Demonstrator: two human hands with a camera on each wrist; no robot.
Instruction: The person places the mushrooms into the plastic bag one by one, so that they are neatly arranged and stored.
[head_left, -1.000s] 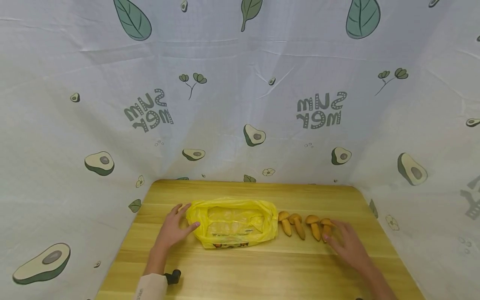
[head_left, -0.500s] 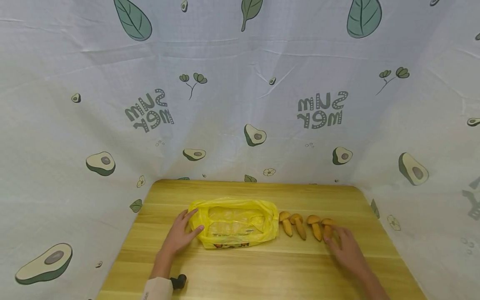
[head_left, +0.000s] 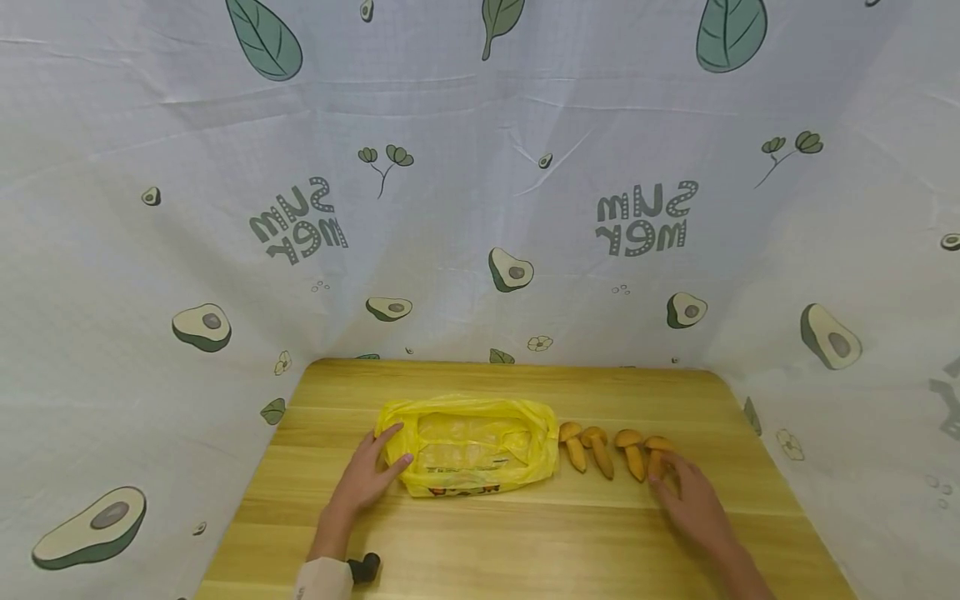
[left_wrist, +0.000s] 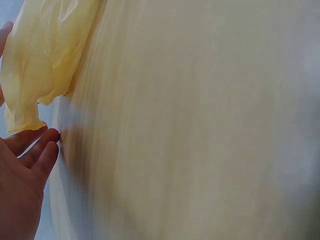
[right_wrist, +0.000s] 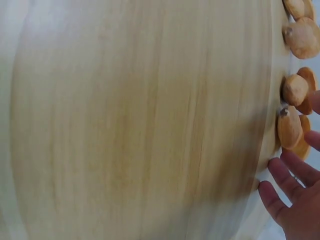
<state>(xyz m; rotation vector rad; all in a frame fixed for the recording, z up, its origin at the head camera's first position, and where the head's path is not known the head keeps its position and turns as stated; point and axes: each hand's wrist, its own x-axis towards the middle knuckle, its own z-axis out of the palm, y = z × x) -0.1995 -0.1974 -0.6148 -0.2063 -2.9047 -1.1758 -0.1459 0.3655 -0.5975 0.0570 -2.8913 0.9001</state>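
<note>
A yellow plastic bag (head_left: 468, 486) lies on the wooden table with its mouth spread open. My left hand (head_left: 363, 475) is at the bag's left end, thumb and fingers apart and resting against the rim. In the left wrist view the fingertips touch the edge of the bag (left_wrist: 47, 60). To the right of the bag, several orange-brown mushrooms (head_left: 600, 454) form a row. At the rightmost mushroom (head_left: 657, 450) is my right hand (head_left: 693, 504), its thumb and fingers spread beside the stem. The right wrist view shows loosely extended fingers around that mushroom (right_wrist: 290, 129).
The wooden table (head_left: 495, 554) has rounded far corners. A white cloth (head_left: 450, 208) printed with avocados and leaves hangs behind it and along both sides. A small black object (head_left: 365, 568) sits at the left wrist, by the pale sleeve (head_left: 324, 581).
My left hand has shifted slightly right, its fingers further over the bag's left rim. The right hand stays by the rightmost mushroom with little movement. Bag and mushrooms keep their places.
</note>
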